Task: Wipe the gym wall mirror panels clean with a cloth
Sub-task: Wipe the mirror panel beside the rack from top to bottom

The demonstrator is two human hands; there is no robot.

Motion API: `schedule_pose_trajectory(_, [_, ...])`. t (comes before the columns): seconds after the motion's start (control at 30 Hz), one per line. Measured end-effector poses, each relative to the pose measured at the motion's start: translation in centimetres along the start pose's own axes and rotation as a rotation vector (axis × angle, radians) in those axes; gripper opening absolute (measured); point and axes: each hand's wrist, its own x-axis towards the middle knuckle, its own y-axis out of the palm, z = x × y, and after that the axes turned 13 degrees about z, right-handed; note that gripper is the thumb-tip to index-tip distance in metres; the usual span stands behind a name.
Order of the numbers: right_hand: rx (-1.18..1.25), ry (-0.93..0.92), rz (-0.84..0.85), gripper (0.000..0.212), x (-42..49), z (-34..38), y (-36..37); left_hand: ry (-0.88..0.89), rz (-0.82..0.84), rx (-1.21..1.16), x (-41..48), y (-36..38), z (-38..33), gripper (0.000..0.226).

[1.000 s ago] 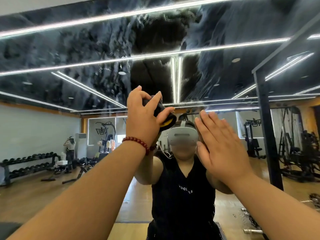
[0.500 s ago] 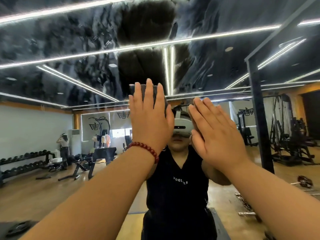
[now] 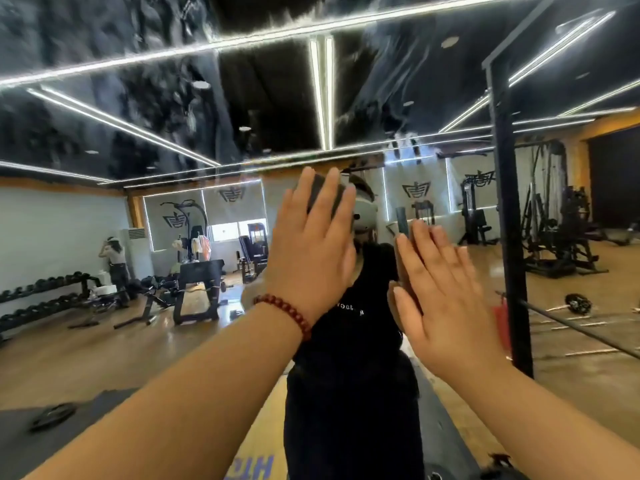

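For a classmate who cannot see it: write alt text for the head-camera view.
A person's left hand, fingers straight, presses a dark cloth flat against a gym wall mirror, while the open right hand rests on the glass beside it. The mirror reflects the person, weight machines and ceiling light strips.

Cloth [image 3: 323, 197]: dark grey, folded pad, pressed flat vs. mirror panel [image 3: 173, 98]. Panel: upright, smeared w/ streaks at 12 o'clock above cloth.
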Motion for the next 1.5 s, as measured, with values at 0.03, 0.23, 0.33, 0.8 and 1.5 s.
schedule_pose_trajectory(0.03, [-0.004, 0.012, 0.014, 0.061, -1.3, 0.1, 0.5, 0.142, 0.045, 0.019, -2.2, 1.0, -1.3, 0.059])
schedule_pose_trajectory(0.23, [-0.059, 0.044, 0.043, 0.062, -4.9, -0.2, 2.1, 0.164, 0.079, 0.007, -4.7, 1.2, -1.4, 0.056])
schedule_pose_trajectory(0.33, [-0.058, 0.089, 0.006, 0.062, -5.1, 0.3, 2.8, -0.216, -0.011, -0.159, -1.1, 0.0, -0.5, 0.054])
schedule_pose_trajectory(0.8, [-0.140, 0.058, -0.054, 0.062, -5.9, -0.4, 3.9, -0.107, -0.049, -0.184, -6.5, 2.3, -2.7, 0.048])
schedule_pose_trajectory(1.5, [0.042, 0.173, 0.120, 0.060, -13.0, 1.5, 6.0, 0.021, 0.058, -0.244, -16.7, 6.7, -11.1, 0.055])
